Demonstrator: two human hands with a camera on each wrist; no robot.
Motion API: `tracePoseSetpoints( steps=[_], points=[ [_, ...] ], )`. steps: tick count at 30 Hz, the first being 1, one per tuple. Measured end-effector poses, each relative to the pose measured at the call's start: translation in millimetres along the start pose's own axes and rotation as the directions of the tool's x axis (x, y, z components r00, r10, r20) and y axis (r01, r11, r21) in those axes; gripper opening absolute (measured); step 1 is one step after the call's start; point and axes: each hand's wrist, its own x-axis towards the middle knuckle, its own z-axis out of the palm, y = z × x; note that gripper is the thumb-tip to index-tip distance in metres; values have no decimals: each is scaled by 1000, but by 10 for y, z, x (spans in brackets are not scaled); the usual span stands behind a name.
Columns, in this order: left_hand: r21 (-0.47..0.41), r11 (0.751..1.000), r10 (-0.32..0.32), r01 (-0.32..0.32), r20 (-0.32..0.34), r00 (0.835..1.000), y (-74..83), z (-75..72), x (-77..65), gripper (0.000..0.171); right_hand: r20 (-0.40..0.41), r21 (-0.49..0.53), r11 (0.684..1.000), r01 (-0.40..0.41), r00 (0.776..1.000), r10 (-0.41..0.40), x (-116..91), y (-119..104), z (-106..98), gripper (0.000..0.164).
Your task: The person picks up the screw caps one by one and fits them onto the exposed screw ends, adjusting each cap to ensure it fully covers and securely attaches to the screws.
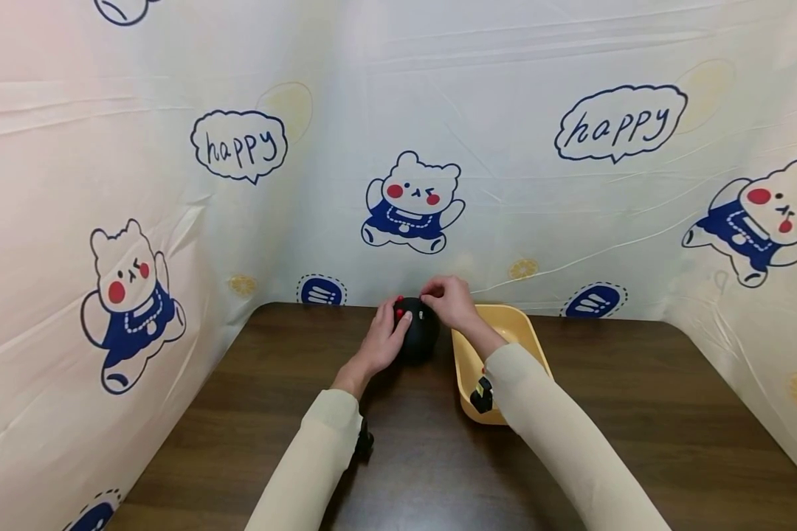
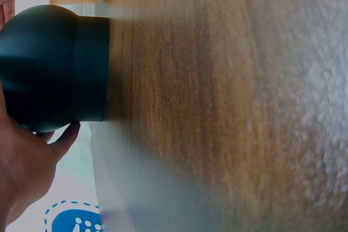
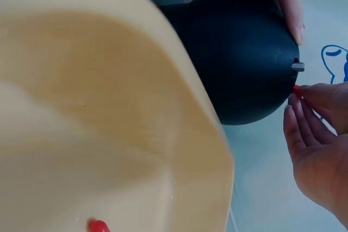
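- The black dome-topped housing [image 1: 417,343] stands on the wooden table [image 1: 398,450].
- On the housing's left side, the left hand [image 1: 380,343] grasps it, fingers curled round.
- At the housing's upper right, the right hand [image 1: 453,302] pinches a small red piece [image 3: 296,91], near the housing's metal stud [image 3: 298,67].
- Just right of the housing sits a yellow bin [image 3: 109,47], another red piece [image 3: 99,225] inside.

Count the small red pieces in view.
4 visible: an upper red piece and a lower one at the black object, left side in the head view; one pinched in the right grip; one inside the yellow bin. Others may be hidden.
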Motion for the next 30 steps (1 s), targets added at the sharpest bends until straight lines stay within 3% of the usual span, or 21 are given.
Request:
tracePoseSetpoints(
  steps=[17,30],
  points=[
    [-45,999,-5,6,12,1000,34,-14,-1,67,64,-17,1000,12,998,-11,-37,-1,-47,11],
    [-40,999,-16,16,15,1000,13,-7,3,66,174,-18,998,63,983,-59,-152,27,-292,19]
  ],
)
